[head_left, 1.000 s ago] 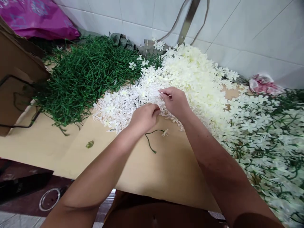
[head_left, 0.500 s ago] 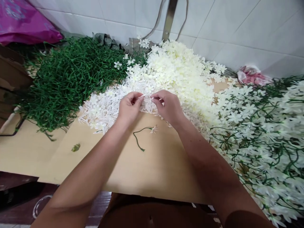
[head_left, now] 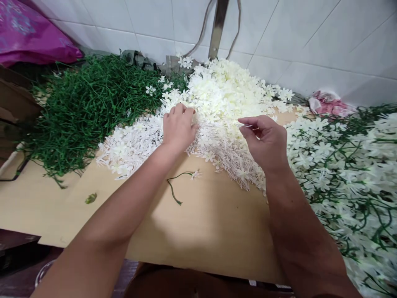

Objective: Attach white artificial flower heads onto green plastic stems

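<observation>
My left hand (head_left: 180,127) is over the heap of thin white strands (head_left: 136,138), palm down, fingers curled at the edge of the pale blossoms; what its fingertips hold, if anything, is hidden. My right hand (head_left: 265,138) is raised over the right part of the heap, thumb and forefinger nearly together, with something too small to make out between them. Behind both hands rises a pile of cream-white blossoms (head_left: 226,89). On the board in front lies one green stem (head_left: 171,188) with a white strand tuft (head_left: 194,175) at its end.
Green stems (head_left: 102,95) are heaped at the left, beside a brown box (head_left: 18,97) and a magenta bag (head_left: 34,37). White flowers on green stems (head_left: 350,182) fill the right side. A pink-white cloth (head_left: 330,103) lies by the tiled wall. A small greenish piece (head_left: 91,198) rests on the board (head_left: 198,223).
My hands have parted from their meeting point above the strands. The right moved right; the left turned palm down and reached slightly farther forward. The view has shifted slightly.
</observation>
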`<state>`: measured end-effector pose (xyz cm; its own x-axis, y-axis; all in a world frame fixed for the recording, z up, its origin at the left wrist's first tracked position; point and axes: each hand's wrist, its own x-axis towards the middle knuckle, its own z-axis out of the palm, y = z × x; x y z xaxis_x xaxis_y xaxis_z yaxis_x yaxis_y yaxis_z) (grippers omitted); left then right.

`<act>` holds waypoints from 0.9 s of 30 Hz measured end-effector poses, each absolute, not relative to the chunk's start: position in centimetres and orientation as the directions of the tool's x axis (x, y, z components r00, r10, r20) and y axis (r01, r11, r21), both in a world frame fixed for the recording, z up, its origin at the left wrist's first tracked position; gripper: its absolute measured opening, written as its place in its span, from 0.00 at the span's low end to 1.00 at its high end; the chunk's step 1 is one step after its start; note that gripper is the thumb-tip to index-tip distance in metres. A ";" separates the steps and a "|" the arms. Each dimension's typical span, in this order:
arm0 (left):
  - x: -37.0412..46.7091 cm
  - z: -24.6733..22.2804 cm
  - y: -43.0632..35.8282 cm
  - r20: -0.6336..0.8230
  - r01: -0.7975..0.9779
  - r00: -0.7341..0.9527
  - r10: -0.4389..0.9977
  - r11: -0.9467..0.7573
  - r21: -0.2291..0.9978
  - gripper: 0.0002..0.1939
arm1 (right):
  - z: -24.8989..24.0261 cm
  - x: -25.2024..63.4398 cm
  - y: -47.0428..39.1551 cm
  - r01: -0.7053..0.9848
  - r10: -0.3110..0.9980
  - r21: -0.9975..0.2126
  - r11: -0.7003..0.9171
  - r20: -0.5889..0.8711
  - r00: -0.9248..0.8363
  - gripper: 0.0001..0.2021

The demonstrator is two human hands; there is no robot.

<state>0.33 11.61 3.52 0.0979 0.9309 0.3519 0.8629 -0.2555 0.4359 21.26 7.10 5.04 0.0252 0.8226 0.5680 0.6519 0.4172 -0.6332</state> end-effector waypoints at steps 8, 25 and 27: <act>-2.3 4.0 13.8 0.361 0.594 -0.096 0.928 -0.237 0.768 0.07 | 4.7 20.4 6.8 0.514 0.854 -0.736 0.439 0.521 0.016 0.02; 1.1 2.8 7.6 0.004 0.103 0.090 0.996 -0.013 0.995 0.07 | 1.2 16.1 5.6 0.306 0.917 -0.873 0.379 0.400 0.005 0.07; 1.1 2.6 7.7 0.010 0.105 0.095 0.995 -0.020 0.994 0.08 | 0.9 16.2 5.6 0.346 0.911 -0.852 0.393 0.412 -0.020 0.07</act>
